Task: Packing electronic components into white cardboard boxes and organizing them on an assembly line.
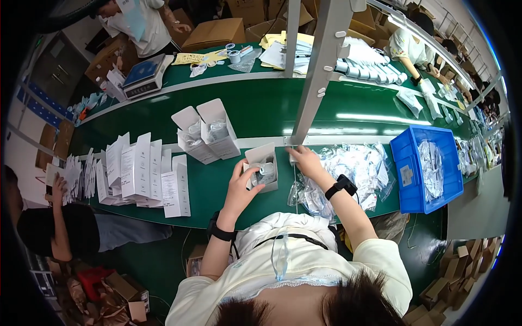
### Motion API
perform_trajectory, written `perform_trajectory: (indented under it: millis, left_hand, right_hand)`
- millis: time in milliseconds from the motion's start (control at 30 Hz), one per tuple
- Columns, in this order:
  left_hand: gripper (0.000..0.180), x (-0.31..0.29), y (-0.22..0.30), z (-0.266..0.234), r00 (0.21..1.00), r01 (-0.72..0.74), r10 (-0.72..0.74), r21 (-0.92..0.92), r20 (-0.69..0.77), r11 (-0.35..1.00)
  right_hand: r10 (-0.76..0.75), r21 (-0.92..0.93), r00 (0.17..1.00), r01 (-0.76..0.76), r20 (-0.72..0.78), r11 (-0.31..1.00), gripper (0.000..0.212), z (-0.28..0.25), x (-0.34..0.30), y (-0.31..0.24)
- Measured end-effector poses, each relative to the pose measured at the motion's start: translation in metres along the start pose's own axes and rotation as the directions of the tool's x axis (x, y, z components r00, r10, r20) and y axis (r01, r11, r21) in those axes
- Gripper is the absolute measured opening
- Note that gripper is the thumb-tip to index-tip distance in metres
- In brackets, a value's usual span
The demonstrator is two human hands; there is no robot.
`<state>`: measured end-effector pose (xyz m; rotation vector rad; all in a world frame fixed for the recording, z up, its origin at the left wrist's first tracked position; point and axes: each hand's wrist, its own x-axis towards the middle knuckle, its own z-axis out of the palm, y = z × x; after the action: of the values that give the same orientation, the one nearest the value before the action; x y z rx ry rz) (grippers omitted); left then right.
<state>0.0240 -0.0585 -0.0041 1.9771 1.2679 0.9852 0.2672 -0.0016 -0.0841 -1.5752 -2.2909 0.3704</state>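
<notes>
An open white carton [269, 187] stands in front of me on the green bench, with a clear-bagged white part [265, 169] inside. My left hand [238, 187] is curled over the carton's left side, thumb and forefinger at its opening against the bag. Just right of the carton, my right hand [308, 163] has its fingers drawn together at the foot of a metal post, over the top of a thin pale strip [296, 187]. What those fingertips hold, if anything, is hidden. A pile of clear-bagged parts [353, 174] lies beneath and beside my right forearm.
Two filled open cartons [217, 133] stand behind left. Several upright white cartons [142, 168] are grouped at the left. A blue bin [405, 185] with bagged pieces is at the right. The metal post [315, 76] rises from the bench rail. Other people work around the bench.
</notes>
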Motion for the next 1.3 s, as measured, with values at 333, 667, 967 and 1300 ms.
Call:
perform_trajectory:
  millis: [333,667,967,1300]
  left_hand:
    - [0.019,0.012,-0.001,0.003,0.994,0.034,-0.028,0.054,-0.109,0.998]
    - [0.007,0.016,-0.005,0.003,0.963,0.142,-0.155,-0.073,-0.222,0.987]
    - [0.007,0.014,-0.009,0.008,0.938,0.12,-0.142,-0.086,-0.315,0.989]
    - [0.009,0.019,-0.017,0.006,0.937,0.189,-0.216,-0.121,-0.274,0.974]
  right_hand:
    - [0.41,0.928,0.833,0.326,-0.371,0.179,0.048,-0.06,-0.018,-0.124]
    - [-0.281,-0.068,0.877,0.277,-0.39,0.958,0.028,-0.049,-0.017,-0.146]
    - [-0.343,0.127,0.733,0.502,-0.587,0.855,0.026,-0.04,-0.023,-0.13]
    - [-0.324,-0.04,0.887,0.33,-0.329,0.943,0.032,-0.024,-0.03,-0.125]
